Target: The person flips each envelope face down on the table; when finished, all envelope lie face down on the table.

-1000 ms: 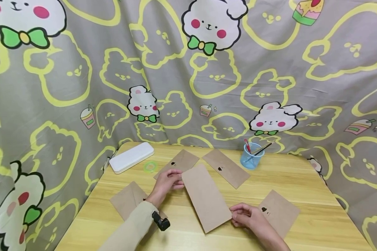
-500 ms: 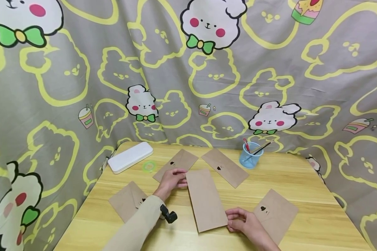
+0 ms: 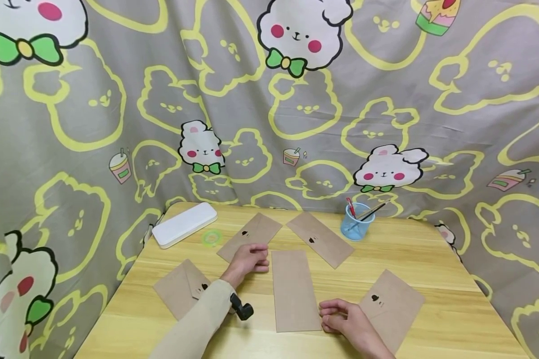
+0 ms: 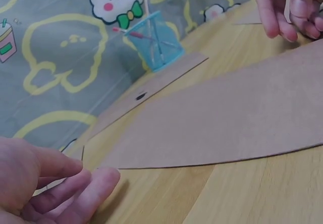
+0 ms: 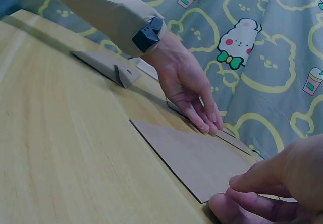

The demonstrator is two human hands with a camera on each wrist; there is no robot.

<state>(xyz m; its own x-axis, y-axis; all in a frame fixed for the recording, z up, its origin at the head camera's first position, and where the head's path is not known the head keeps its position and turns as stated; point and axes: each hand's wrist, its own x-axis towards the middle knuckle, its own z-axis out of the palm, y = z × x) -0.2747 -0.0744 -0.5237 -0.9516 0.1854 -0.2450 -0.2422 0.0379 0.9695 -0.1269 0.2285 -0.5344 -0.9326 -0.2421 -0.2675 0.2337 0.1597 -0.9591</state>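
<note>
A plain brown kraft envelope [image 3: 295, 294] lies flat on the table between my hands, its long side pointing away from me. My left hand [image 3: 250, 260] rests beside its far left corner, fingers relaxed and a narrow gap from the paper. At the near right corner is my right hand [image 3: 351, 321], loosely curved, fingertips right by the edge. The left wrist view shows the left fingers [image 4: 103, 183] just off the corner of the paper, holding nothing. In the right wrist view the right thumb [image 5: 252, 178] overlaps the other corner.
Around it lie more brown envelopes: far left [image 3: 262, 227], far right [image 3: 319, 239], near left [image 3: 179, 284] and near right [image 3: 393, 304]. Behind stand a blue mesh pen cup [image 3: 356, 229], a white case [image 3: 184, 224] and a green tape roll [image 3: 212, 238]. A patterned curtain [image 3: 247, 114] surrounds the table.
The middle envelope, tilted and held by both hands earlier, has turned straighter and come down flat on the table. Both hands have let go of it, the right one shifting slightly left.
</note>
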